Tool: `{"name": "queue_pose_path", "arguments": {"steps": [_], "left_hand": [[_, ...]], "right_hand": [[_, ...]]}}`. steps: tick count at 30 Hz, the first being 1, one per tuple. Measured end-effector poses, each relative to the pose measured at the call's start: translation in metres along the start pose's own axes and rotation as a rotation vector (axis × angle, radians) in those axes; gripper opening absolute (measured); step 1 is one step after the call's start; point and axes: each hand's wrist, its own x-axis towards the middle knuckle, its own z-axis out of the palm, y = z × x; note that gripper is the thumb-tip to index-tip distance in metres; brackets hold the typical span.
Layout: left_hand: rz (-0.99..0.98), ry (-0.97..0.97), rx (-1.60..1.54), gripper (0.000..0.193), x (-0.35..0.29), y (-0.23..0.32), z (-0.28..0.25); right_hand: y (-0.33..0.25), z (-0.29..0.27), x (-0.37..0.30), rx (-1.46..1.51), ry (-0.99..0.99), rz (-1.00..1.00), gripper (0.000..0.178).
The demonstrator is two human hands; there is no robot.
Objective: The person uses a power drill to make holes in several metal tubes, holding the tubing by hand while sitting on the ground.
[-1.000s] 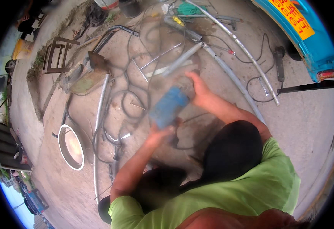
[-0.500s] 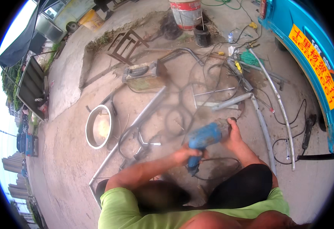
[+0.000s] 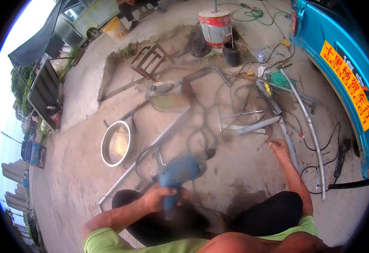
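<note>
Left hand (image 3: 159, 197) has its fingers wrapped round the blue power tool (image 3: 180, 170), above the floor (image 3: 79, 143) near the left knee (image 3: 150, 227) — one-handed support could let it twist into that knee — right hand (image 3: 281, 152): fingers bent, contents unclear.

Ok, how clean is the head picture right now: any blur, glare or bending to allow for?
Head view: the blue power tool in the left hand is smeared, while the red-and-grey drum looks crisper; head view: sky at left washes out pale, concrete ground softly lit; head view: the turquoise vehicle bows along the right rim.
</note>
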Motion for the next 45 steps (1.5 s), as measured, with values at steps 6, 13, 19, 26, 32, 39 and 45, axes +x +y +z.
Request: {"name": "queue_pose_path", "arguments": {"steps": [6,13,19,26,32,39,45], "left_hand": [[-0.025,0.120,-0.090,0.056,0.001,-0.016,-0.011],[-0.082,0.127,-0.139,0.051,0.004,-0.017,-0.027],[-0.071,0.147,-0.081,0.053,0.016,0.003,0.000],[-0.081,0.282,-0.071,0.053,0.012,-0.010,0.019],[-0.099,0.278,-0.046,0.056,0.021,0.002,0.012],[-0.105,0.337,-0.085,0.058,0.028,0.011,0.000],[-0.128,0.336,-0.112,0.058,0.039,0.016,-0.005]], "right_hand": [[0.081,-0.063,0.025,-0.648,0.539,-0.221,0.052],[0.107,-0.048,0.020,-0.739,0.466,-0.005,0.055],[0.083,-0.070,0.016,-0.775,0.418,0.150,0.052],[0.084,-0.048,-0.005,-0.742,0.322,0.218,0.041],[0.084,-0.047,-0.015,-0.742,0.371,0.173,0.044],[0.086,-0.057,-0.022,-0.763,0.360,0.244,0.050],[0.096,-0.068,-0.024,-0.703,0.389,0.265,0.051]]}}
